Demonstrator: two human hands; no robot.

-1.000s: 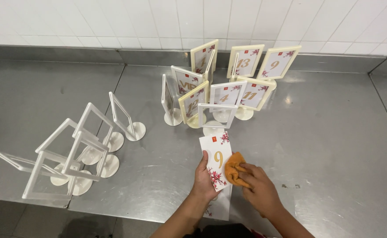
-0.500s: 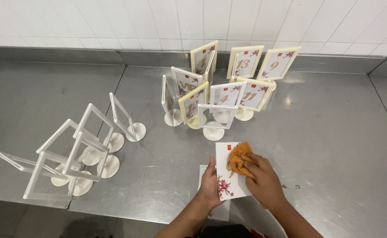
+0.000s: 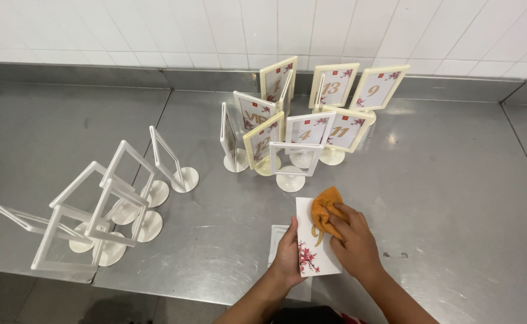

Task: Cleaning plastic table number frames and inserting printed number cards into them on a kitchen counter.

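The right hand has its fingers bunched together on an orange cloth, pressing it down onto the upper part of a white card. The card is printed with a gold number and a spray of red blossom at its near left corner. The left hand holds that card by its left edge, fingers closed along the edge and the thumb on the face near the blossom. The card lies low over the steel worktop, near the front edge and a little right of centre. Another pale sheet lies flat on the worktop just to its left, partly hidden by the left hand.

Just beyond the card stands an empty white frame stand on a round foot. Behind it is a tight cluster of card stands, cream and white frames that carry similar blossom cards, reaching back nearly to the wall. Well apart on the left is a loose group of empty white stands, some upright and several tipped over on one another near the front left corner. A white tiled wall runs along the far side above a steel upstand.
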